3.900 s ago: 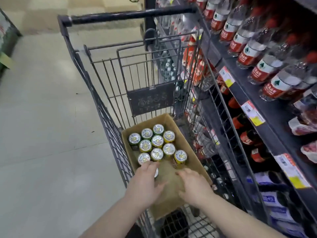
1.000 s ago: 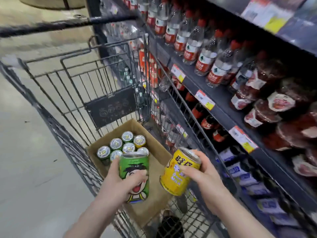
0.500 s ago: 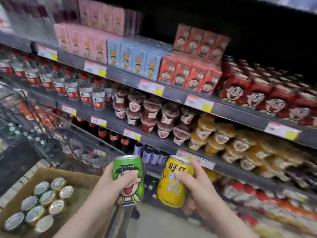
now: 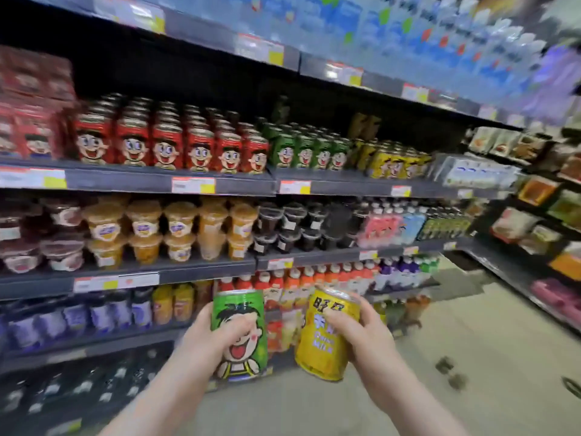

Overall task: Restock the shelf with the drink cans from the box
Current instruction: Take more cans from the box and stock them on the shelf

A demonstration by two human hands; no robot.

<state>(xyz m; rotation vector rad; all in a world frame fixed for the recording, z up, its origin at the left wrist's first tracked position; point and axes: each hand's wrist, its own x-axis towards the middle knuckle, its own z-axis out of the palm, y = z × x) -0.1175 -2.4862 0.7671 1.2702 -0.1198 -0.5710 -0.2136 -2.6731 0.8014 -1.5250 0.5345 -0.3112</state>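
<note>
My left hand (image 4: 207,338) grips a green drink can (image 4: 242,313) with a cartoon face, held upright in front of the lower shelves. My right hand (image 4: 361,335) grips a yellow drink can (image 4: 327,347), tilted slightly left, beside the green one. On the upper shelf (image 4: 242,184) stand rows of red cans (image 4: 166,146), then green cans (image 4: 308,149) and yellow cans (image 4: 390,162) of the same kind. The box and the cart are out of view.
Fruit cups (image 4: 176,228) and dark jelly cups (image 4: 292,225) fill the shelf below the cans. Bottles (image 4: 323,278) line the lower shelves. The aisle floor (image 4: 471,341) opens to the right, with another shelving unit (image 4: 540,215) at the far right.
The view has swung right and up along the shelves, and the cart with the box has left the frame. Both hands still hold their cans, carried along in front of me.
</note>
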